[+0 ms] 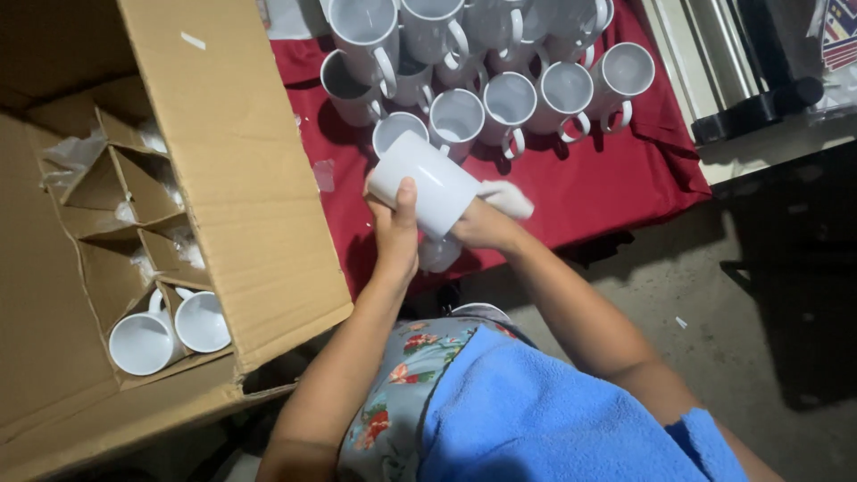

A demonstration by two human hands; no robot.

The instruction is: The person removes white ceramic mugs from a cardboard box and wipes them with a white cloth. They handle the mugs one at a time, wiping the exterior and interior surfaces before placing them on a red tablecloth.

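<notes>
- Gripping a plain white ceramic mug [424,184] with the left hand [395,234], thumb up its side, tilted just above the near edge of the red tablecloth [616,183].
- Pressing a white cloth [506,198] at the mug's mouth with the right hand [483,226], fingers seemingly closed on it.
- Sitting beyond the mug on that red tablecloth: clustered white mugs [509,100].
- Standing left of the red tablecloth: an open cardboard box [241,205] holding two mugs [170,330].

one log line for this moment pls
left hand: holds white mug | right hand: wipes it, cloth | mugs on red cloth

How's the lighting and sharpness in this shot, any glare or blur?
Head view: dim, uneven light; deep shadow at the right over the floor; white mug in the left hand looks sharp, without harsh glare; cloth by the right hand slightly overexposed.
</notes>
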